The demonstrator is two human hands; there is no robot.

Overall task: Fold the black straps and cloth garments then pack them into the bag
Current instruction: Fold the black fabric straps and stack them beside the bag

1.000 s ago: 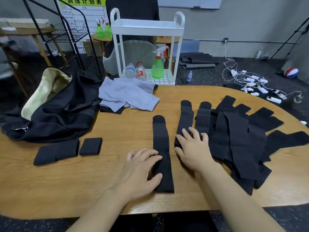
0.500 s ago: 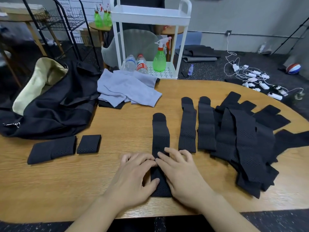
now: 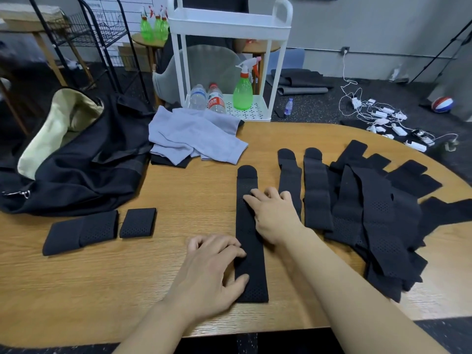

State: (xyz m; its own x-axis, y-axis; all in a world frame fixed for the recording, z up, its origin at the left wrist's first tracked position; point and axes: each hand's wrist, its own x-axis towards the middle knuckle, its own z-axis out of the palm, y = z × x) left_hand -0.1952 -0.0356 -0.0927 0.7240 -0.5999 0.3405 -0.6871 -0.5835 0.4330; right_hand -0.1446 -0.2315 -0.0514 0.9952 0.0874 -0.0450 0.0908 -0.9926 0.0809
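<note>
My left hand (image 3: 209, 272) lies flat on the near end of 1 long black strap (image 3: 249, 226), fingers (image 3: 229, 247) fairly straight & slightly spread, thumb pressing the strap's near left edge. My right hand (image 3: 274, 213) presses the same strap farther up, fingers straight, close together, angled left across the mesh. Neither hand curls round anything; both just press. The strap runs straight away from me on the desk (image 3: 178, 190), rounded tip at the far end, beyond my right fingers.

Just right of my right hand lie 2 more straps (image 3: 315, 190) laid out side by side, 1 partly under my knuckles. Further right is a loose pile of straps (image 3: 383, 213), overlapping, some reaching the desk's right edge.

Well left of my left hand sit 2 folded straps (image 3: 102, 227), 1 long bundle & 1 small square, nearly touching. Beyond them, far left, the black bag (image 3: 76, 169) slumps open w/ a pale lining showing. Ahead of my fingers & a bit left, grey cloth garments (image 3: 194, 136) lie crumpled at the desk's far edge, on something black, touching the bag's side.

Behind the desk stands a white cart (image 3: 229, 24) w/ a green spray bottle (image 3: 242, 93) & 2 water bottles on its lower shelf.
</note>
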